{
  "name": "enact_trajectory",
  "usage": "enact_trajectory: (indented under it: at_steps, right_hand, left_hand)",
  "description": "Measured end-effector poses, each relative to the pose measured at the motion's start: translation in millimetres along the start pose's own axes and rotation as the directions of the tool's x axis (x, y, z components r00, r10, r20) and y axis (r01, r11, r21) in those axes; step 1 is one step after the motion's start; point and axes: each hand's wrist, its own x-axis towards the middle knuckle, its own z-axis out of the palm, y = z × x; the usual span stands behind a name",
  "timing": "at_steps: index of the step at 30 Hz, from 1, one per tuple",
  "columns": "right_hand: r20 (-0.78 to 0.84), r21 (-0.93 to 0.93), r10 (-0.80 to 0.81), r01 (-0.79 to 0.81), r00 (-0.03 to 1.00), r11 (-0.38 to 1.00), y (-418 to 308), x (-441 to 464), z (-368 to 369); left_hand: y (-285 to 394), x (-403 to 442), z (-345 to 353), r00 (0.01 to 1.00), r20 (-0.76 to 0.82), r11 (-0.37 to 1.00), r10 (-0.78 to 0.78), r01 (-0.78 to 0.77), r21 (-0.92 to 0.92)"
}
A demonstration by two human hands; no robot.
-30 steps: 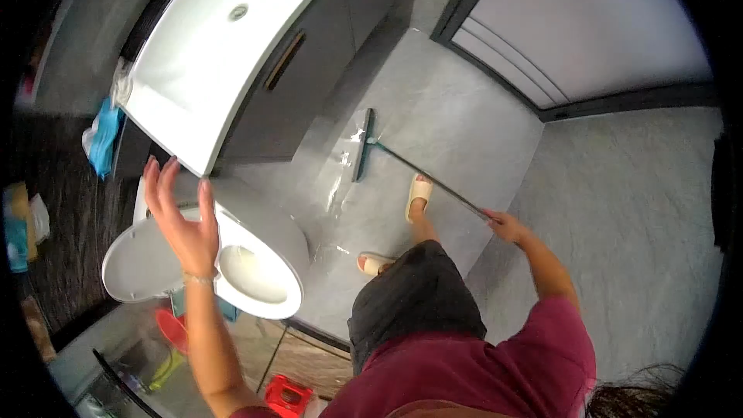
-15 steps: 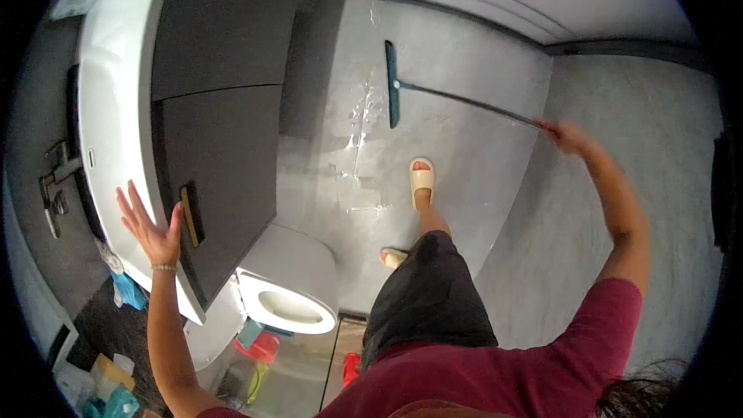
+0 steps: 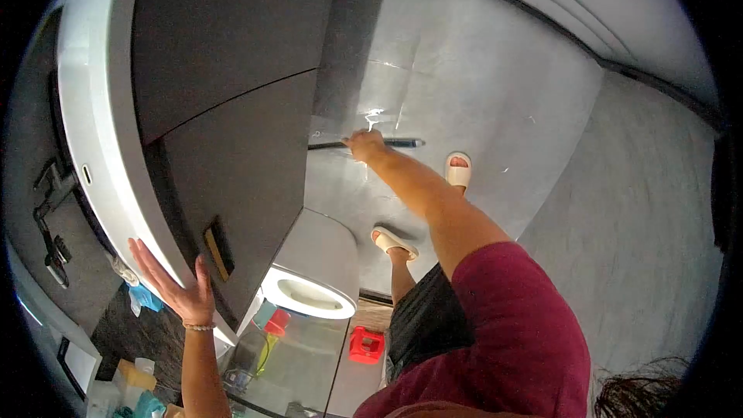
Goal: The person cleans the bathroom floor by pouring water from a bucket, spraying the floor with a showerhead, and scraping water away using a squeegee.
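Observation:
My right hand (image 3: 365,145) is wrapped round the long pole of a floor squeegee (image 3: 403,143), low over the floor. The pole's grip end sticks out to the right of my fist. Its other end runs left under the dark vanity cabinet (image 3: 248,131), so the squeegee's blade is hidden. My left hand (image 3: 182,286) rests on the front edge of the white washbasin counter (image 3: 116,139), fingers stretched out and holding nothing. Streaks of water (image 3: 374,116) shine on the grey floor (image 3: 495,77) near my right hand.
A white toilet (image 3: 313,251) stands beside the cabinet. Below it are a glass panel (image 3: 309,356) and a red plastic item (image 3: 366,345). A black tap (image 3: 50,224) is at the far left. My feet in cream slippers (image 3: 458,170) stand on the floor.
My right hand has swung from the right side over to the cabinet, taking the squeegee along, and its blade has gone out of sight. My body leans lower; my left hand stays on the counter edge.

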Motion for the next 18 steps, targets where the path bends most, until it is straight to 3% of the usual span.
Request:
enact_trajectory:
  at_steps: [2,4,5,7,10,11,12,13,14,16,17,18]
  right_hand:
    - [0.169,0.133,0.040,-0.063,0.985,0.989,-17.6,-36.6,12.6]
    - [0.214,0.370,0.062,-0.139,0.975,0.919,5.3,-92.1,9.2]
    - [0.069,0.306,0.041,-0.060,0.997,0.950,29.5,-123.3,25.3]
    - [0.263,0.387,0.120,-0.219,0.957,0.896,76.9,-227.2,-24.4]
    - [0.297,0.141,0.304,-0.356,0.905,0.924,149.2,-371.5,-51.3]
    - [0.336,0.148,0.365,-0.432,0.868,0.890,167.6,-420.5,-60.7]
    - [0.273,0.106,0.389,-0.429,0.880,0.897,176.2,-458.1,-77.9]
    - [0.336,0.024,0.476,-0.513,0.812,0.858,190.6,-489.6,-78.8]
    - [0.334,0.018,0.479,-0.513,0.812,0.858,191.4,-502.1,-77.0]
    - [0.322,-0.099,0.663,-0.672,0.676,0.734,200.9,-516.9,-66.9]
    - [0.222,-0.057,0.545,-0.547,0.808,0.835,218.2,-522.2,-32.2]
    - [0.212,-0.032,0.535,-0.542,0.817,0.840,215.1,-507.7,-14.3]
  left_hand:
    - [0.4,-0.3,-4.4,0.999,-0.026,0.997,0.037,-0.039,-0.072]
    - [-0.6,1.1,-4.4,1.000,-0.016,0.998,0.027,-0.028,-0.062]
    - [-1.2,2.3,-3.1,1.000,-0.012,0.998,0.020,-0.021,-0.059]
    - [11.5,9.3,-14.1,1.000,-0.003,0.993,-0.014,0.014,-0.116]
    - [12.8,8.7,-14.4,0.999,-0.024,0.988,-0.027,0.023,-0.152]
    - [13.4,7.5,-15.7,0.999,-0.021,0.985,-0.045,0.041,-0.167]
    - [16.2,7.1,-16.9,0.996,-0.003,0.980,-0.085,0.083,-0.183]
    - [17.3,5.9,-16.9,0.997,-0.012,0.981,-0.078,0.075,-0.177]
    - [14.2,4.8,-15.8,0.997,-0.024,0.983,-0.068,0.063,-0.175]
    - [16.5,3.2,-18.3,0.996,-0.029,0.979,-0.083,0.077,-0.188]
    - [16.8,2.5,-18.6,0.996,-0.020,0.976,-0.090,0.085,-0.199]
    - [15.8,1.9,-17.1,0.997,-0.054,0.976,-0.051,0.038,-0.214]
